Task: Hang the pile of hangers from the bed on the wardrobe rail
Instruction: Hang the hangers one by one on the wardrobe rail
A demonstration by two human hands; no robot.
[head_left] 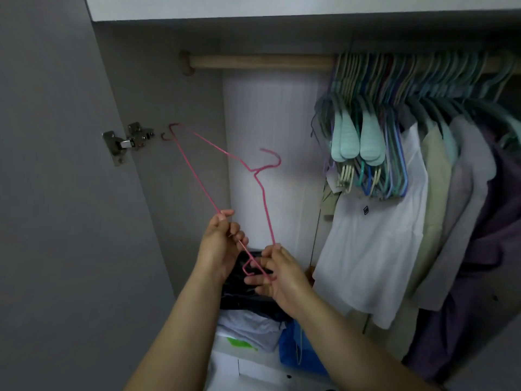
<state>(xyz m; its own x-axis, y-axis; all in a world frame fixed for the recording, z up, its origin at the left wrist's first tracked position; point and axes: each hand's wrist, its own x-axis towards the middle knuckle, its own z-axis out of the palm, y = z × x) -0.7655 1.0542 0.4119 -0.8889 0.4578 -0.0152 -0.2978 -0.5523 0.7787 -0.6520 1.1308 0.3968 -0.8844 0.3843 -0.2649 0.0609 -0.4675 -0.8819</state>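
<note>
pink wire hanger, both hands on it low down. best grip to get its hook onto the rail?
Probably the neck just below the hook, pinched from below. The pink hanger is tilted, hook pointing right, and the left hand and right hand both hold its lower end, far from the hook. A grip near the neck would steer it onto the bare part of the rail.

Metal door hinge (128, 142) sits on the grey wardrobe door (56, 193) at the left. White shirt (375, 244) hangs beside a beige shirt (435, 193), with purple clothes (487, 249) further right. Down below there's a blue bag (293, 351) next to folded white fabric (251, 328) and something black (242, 292).
</note>
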